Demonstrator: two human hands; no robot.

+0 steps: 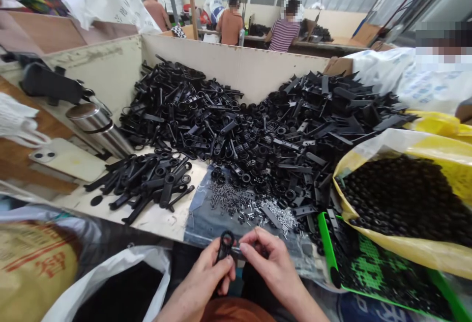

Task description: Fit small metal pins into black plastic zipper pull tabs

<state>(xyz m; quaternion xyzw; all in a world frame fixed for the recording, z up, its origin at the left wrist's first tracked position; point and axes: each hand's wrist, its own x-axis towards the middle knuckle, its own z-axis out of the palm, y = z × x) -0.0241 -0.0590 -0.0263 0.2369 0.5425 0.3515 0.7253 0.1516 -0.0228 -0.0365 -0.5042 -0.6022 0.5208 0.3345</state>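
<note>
My left hand (212, 268) is closed round a black plastic part with a ring-shaped end (225, 244), held upright above the table's front edge. Close beside it, my right hand (271, 255) has thumb and fingertips pinched together at the ring. A small pale glint shows at those fingertips, too small to name. Just beyond my hands, silver metal pins (283, 216) and small dark screw-like pieces (224, 199) lie scattered on a dark blue cloth (201, 221). To the left rests a small pile of black handle-like parts (147, 179).
Heaps of black plastic parts (191, 105) fill the walled table (206, 56). A steel flask (99, 128) and a phone (68, 157) are at left. On the right are a yellow bag of black pieces (409, 204) and a green tray (324, 238). Several people work beyond.
</note>
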